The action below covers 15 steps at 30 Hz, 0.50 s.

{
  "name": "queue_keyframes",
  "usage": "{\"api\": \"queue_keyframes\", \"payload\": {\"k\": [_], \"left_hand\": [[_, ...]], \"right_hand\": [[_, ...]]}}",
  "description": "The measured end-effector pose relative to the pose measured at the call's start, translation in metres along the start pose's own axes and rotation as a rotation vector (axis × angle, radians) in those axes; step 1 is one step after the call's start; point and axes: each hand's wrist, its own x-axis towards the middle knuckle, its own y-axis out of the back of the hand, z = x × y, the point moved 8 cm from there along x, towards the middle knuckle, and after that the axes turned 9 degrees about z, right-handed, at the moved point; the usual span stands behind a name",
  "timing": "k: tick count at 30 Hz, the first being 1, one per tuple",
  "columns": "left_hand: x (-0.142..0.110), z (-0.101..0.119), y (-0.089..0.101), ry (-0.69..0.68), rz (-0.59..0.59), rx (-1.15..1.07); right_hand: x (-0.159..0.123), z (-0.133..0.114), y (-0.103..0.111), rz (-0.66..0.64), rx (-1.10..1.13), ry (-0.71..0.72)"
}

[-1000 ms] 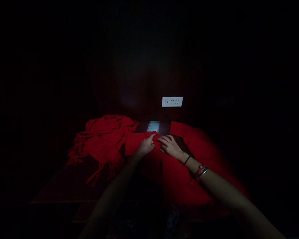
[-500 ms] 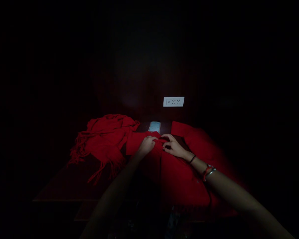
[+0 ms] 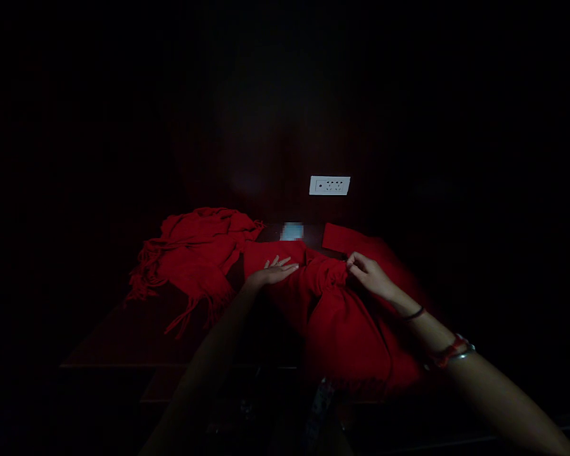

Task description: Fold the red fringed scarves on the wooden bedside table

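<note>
The cloth [image 3: 344, 329] is plain red, the socket plate [image 3: 329, 185] white

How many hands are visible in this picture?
2. The left hand is open, left of the gathered cloth; the right hand pinches this cloth at its right side. Darkness may hide others.

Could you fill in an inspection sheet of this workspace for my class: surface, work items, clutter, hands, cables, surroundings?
Surface: dark table, its front edge faintly lit at left.
Work items: gathered red cloth in the middle; fringed red cloth heaped at left; another red stretch at right, whether separate cannot be told.
Clutter: pale rectangular item behind the middle cloth, blurred.
Hands: left hand open, fingers extended, at the cloth; contact unclear. Right hand appears to pinch the gathered cloth's edge.
Cables: nothing seen.
Surroundings: white socket plate on a dark wall; the rest too dark to tell.
</note>
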Motion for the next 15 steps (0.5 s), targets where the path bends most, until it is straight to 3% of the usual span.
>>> {"api": "queue_keyframes", "payload": {"k": [4,6,8,11,15], "left_hand": [[0.003,-0.033,0.009,0.084,0.013,0.061],[0.004,-0.046,0.011,0.102,0.016,0.115],[0.006,-0.053,0.011,0.097,0.024,0.157],[0.006,-0.054,0.009,0.086,0.033,0.221],[0.005,-0.053,0.01,0.083,0.033,0.258]], "right_hand": [[-0.014,-0.001,0.035,0.057,-0.046,0.022],[-0.025,-0.005,0.044,0.005,-0.084,0.034],[-0.038,-0.008,0.036,-0.12,-0.079,0.013],[-0.055,-0.007,0.006,-0.262,0.008,-0.091],[-0.054,-0.004,-0.01,-0.109,0.091,-0.251]]}}
